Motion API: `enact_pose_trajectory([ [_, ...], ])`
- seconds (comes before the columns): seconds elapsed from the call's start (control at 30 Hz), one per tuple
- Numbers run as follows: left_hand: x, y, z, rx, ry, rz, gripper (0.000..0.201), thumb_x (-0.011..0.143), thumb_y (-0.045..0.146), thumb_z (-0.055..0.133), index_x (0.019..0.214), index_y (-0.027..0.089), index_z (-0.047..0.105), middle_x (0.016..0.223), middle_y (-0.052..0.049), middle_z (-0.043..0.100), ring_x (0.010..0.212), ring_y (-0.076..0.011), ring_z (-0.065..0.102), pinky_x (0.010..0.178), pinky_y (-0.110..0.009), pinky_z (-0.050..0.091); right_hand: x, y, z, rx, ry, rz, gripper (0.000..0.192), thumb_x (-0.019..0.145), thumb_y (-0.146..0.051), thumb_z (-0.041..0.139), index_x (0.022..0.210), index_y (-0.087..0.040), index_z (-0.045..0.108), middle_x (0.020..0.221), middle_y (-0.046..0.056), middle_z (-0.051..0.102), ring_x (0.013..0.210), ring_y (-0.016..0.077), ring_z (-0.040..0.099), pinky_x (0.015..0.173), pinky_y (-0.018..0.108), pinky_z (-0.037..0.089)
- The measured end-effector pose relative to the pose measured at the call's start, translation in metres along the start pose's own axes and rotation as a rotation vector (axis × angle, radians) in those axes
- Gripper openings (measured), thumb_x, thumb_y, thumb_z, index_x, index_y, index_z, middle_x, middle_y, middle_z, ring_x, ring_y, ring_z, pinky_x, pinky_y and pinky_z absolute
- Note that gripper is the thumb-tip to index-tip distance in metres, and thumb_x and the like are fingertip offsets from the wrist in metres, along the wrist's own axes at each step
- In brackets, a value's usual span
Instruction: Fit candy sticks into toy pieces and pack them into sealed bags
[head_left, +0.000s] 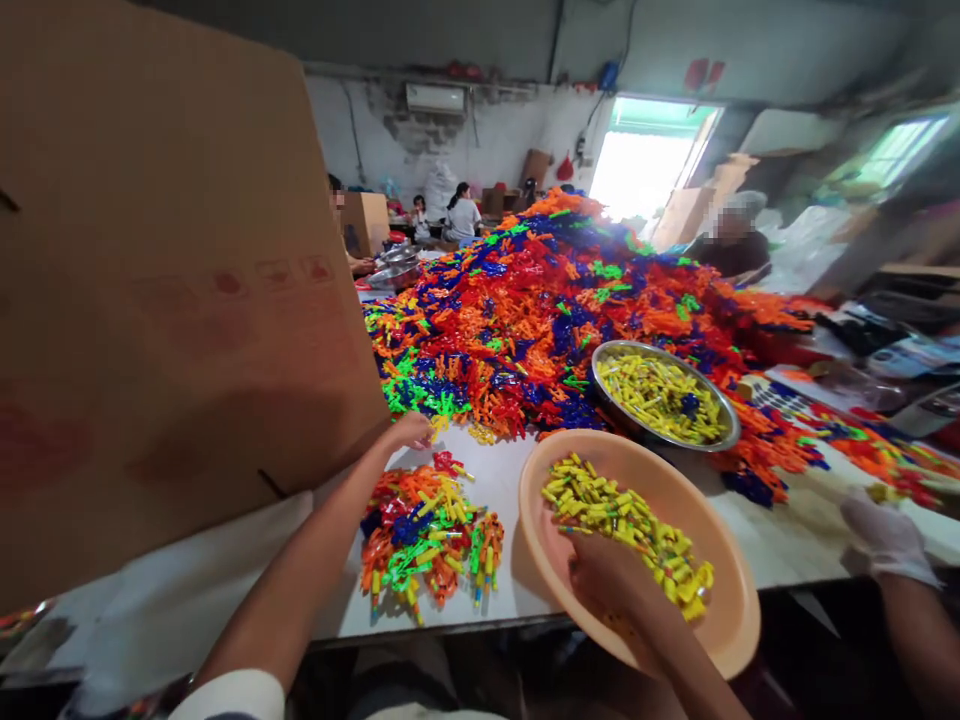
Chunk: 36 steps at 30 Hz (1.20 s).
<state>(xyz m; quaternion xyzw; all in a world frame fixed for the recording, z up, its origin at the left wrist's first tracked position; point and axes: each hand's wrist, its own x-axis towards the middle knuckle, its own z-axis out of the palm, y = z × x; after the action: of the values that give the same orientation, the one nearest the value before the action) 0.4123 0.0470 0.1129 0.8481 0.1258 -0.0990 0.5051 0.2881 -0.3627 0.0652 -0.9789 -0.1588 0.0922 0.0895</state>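
Observation:
My left hand (411, 430) is at the front edge of a big heap of coloured plastic pieces (517, 330), its fingers curled at a small yellow plastic piece (438, 424). Inside a peach-coloured plastic basin (536, 470), my right hand (604, 570) reaches down with bent fingers beside short yellow tube-like pieces (637, 515). Its fingertips are mostly hidden, so what they hold does not show. Between my arms, a smaller pile of mixed orange, red, blue, green and yellow pieces (427, 530) lies on the white table (502, 600).
A metal bowl (731, 435) of yellow pieces stands behind the basin. A large cardboard box (187, 300) blocks the left side. At right, a co-worker's gloved hand (889, 535) is over the table. Another person (735, 240) sits behind the heap; others are farther back.

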Motion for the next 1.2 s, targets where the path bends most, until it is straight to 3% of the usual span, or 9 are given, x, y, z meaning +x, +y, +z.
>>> enact_pose_trajectory([
  [0.1,-0.018,-0.002,-0.004,-0.181,-0.01,0.01,0.038,0.11,0.041,0.077,0.139,0.017,0.072,0.137,-0.012,0.075,0.115,-0.0273,0.077,0.098,-0.049,0.069,-0.003,0.001,-0.007,0.074,0.025,0.019,0.026,0.087,-0.012,0.07,0.108,-0.018,0.085,0.097,0.02,0.087,0.086,0.0344,0.083,0.076,0.036,0.049],
  [0.17,-0.036,-0.003,0.006,-0.321,-0.018,0.069,0.037,0.106,0.044,0.082,0.128,0.016,0.074,0.126,-0.01,0.079,0.108,-0.0255,0.079,0.095,-0.045,0.069,-0.007,0.003,-0.014,0.163,0.051,0.044,0.02,0.089,-0.017,0.07,0.104,-0.019,0.083,0.086,0.016,0.084,0.079,0.0307,0.079,0.074,0.035,0.048],
  [0.27,-0.078,-0.007,0.041,-0.543,-0.062,0.153,0.055,0.086,0.06,0.095,0.112,0.016,0.074,0.113,-0.011,0.084,0.105,-0.0288,0.083,0.094,-0.043,0.069,-0.019,0.007,-0.028,0.329,0.117,0.067,0.013,0.097,-0.031,0.067,0.096,-0.021,0.076,0.081,0.011,0.08,0.076,0.0264,0.075,0.074,0.034,0.05],
  [0.43,-0.164,-0.012,0.111,-0.866,-0.223,0.121,0.064,0.076,0.065,0.1,0.11,0.017,0.075,0.101,-0.013,0.088,0.101,-0.0351,0.087,0.093,-0.048,0.071,-0.064,-0.003,-0.05,0.635,0.245,0.104,0.055,0.112,-0.071,0.048,0.119,-0.021,0.07,0.098,0.01,0.081,0.077,0.0232,0.077,0.071,0.034,0.062],
  [0.57,-0.202,-0.009,0.14,-1.034,-0.329,0.009,0.065,0.086,0.065,0.094,0.128,0.018,0.078,0.106,-0.014,0.09,0.108,-0.036,0.087,0.087,-0.044,0.072,-0.096,-0.031,-0.052,1.091,0.342,0.181,0.052,0.102,-0.07,0.078,0.118,-0.02,0.077,0.089,0.007,0.083,0.065,0.0202,0.075,0.069,0.035,0.066],
  [0.67,-0.211,-0.005,0.147,-1.073,-0.393,-0.034,0.063,0.09,0.068,0.09,0.126,0.018,0.082,0.114,-0.017,0.089,0.117,-0.0393,0.085,0.091,-0.047,0.072,-0.107,-0.057,-0.048,1.25,0.354,0.227,0.048,0.098,-0.066,0.086,0.113,-0.021,0.081,0.088,0.006,0.084,0.061,0.0182,0.074,0.066,0.034,0.067],
  [0.8,-0.22,0.005,0.156,-1.122,-0.45,0.013,0.063,0.092,0.069,0.088,0.129,0.017,0.084,0.127,-0.019,0.087,0.13,-0.0417,0.08,0.106,-0.052,0.068,-0.115,-0.083,-0.041,1.218,0.431,0.306,0.047,0.095,-0.066,0.089,0.11,-0.021,0.085,0.079,0.004,0.08,0.062,0.0182,0.074,0.06,0.029,0.063],
  [0.93,-0.233,0.012,0.168,-1.119,-0.45,0.082,0.07,0.095,0.073,0.085,0.141,0.02,0.082,0.14,-0.018,0.084,0.139,-0.0407,0.075,0.117,-0.052,0.062,-0.118,-0.091,-0.037,0.968,0.539,0.27,0.04,0.098,-0.061,0.086,0.108,-0.022,0.088,0.077,0.003,0.079,0.063,0.0181,0.073,0.057,0.025,0.061],
  [1.2,-0.25,0.001,0.172,-0.986,-0.439,0.076,0.068,0.1,0.066,0.082,0.153,0.025,0.077,0.14,-0.015,0.084,0.131,-0.0385,0.079,0.098,-0.043,0.07,-0.124,-0.093,-0.044,0.67,0.608,0.122,0.039,0.109,-0.059,0.074,0.107,-0.022,0.089,0.081,0.004,0.083,0.063,0.0179,0.076,0.064,0.026,0.067],
])
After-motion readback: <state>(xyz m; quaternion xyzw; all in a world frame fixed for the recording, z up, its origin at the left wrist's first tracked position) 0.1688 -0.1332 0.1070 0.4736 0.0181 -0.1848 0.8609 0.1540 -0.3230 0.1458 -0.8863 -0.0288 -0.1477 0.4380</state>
